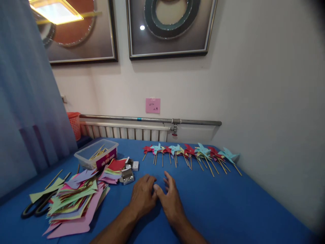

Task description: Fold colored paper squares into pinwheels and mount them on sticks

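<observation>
Clearly, the pinwheels (189, 149) lay around one o'clock from the left hand (143, 194) and right hand (171, 200), both loosely curved with fingers (170, 181) slightly spread. Red and pale-blue blades (202, 150) topped thin sticks (210, 169) in an overlapping row. Beyond the blue desk (215, 210), a pink note (153, 105) hung on the wall (266, 95) at twelve.

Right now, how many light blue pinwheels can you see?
4: one pinwheel near the row's left end, another pinwheel left of its middle, a third pinwheel right of its middle, a fourth pinwheel at its right end. Others may be hidden underneath.
</observation>
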Tool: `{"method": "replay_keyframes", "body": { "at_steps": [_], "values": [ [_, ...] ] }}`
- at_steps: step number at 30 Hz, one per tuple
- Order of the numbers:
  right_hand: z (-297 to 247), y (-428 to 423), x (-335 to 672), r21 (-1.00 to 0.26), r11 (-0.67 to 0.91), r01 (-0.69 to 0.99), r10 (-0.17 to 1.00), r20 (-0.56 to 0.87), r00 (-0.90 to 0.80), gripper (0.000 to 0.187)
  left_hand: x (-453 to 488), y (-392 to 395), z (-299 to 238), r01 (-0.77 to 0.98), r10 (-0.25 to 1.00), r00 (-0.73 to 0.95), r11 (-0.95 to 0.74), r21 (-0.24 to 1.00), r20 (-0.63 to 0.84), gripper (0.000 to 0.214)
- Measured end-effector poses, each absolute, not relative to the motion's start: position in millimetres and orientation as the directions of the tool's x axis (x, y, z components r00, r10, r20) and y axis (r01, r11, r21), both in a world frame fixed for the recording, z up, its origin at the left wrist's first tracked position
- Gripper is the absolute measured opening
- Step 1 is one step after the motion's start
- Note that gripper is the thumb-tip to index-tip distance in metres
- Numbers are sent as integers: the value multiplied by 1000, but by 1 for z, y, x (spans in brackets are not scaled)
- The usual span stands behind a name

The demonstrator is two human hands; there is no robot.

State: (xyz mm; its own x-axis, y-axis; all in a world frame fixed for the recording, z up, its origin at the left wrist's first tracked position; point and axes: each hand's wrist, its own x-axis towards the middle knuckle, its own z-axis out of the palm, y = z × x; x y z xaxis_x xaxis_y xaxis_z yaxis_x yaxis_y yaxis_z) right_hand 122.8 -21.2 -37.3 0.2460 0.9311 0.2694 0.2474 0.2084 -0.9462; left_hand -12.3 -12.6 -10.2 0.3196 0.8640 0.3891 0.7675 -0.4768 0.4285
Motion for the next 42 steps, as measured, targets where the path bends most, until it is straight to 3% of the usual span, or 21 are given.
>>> {"method": "replay_keyframes", "body": {
  "at_steps": [6, 11, 23, 27, 30, 32, 37, 42],
  "values": [
    [-40, -22, 124, -944, 255, 211, 946, 289, 150, 91, -14, -15, -10, 768, 860, 333, -485, 419, 387, 72],
    [-41, -22, 124, -930, 293, 222, 936, 326, 133, 89, -13, -16, -6, 762, 867, 408, -497, 416, 287, 80],
    [-40, -24, 127, -925, 319, 206, 937, 341, 80, 81, -13, -18, -5, 770, 879, 412, -478, 423, 243, 76],
    [-38, -25, 126, -913, 329, 243, 924, 364, 117, 78, -13, -18, -4, 773, 857, 386, -502, 388, 341, 74],
    [-36, -25, 125, -905, 327, 272, 915, 375, 147, 73, -14, -15, -2, 799, 843, 346, -495, 342, 411, 47],
    [-35, -25, 124, -913, 302, 274, 922, 353, 158, 66, -14, -13, -1, 833, 861, 335, -461, 307, 384, 33],
    [-35, -25, 125, -925, 266, 270, 941, 310, 136, 46, -14, -10, -4, 878, 892, 328, -409, 247, 312, 31],
    [-34, -25, 125, -933, 246, 264, 949, 287, 129, 39, -13, -10, -1, 888, 907, 334, -394, 236, 257, 29]
  ]
}}
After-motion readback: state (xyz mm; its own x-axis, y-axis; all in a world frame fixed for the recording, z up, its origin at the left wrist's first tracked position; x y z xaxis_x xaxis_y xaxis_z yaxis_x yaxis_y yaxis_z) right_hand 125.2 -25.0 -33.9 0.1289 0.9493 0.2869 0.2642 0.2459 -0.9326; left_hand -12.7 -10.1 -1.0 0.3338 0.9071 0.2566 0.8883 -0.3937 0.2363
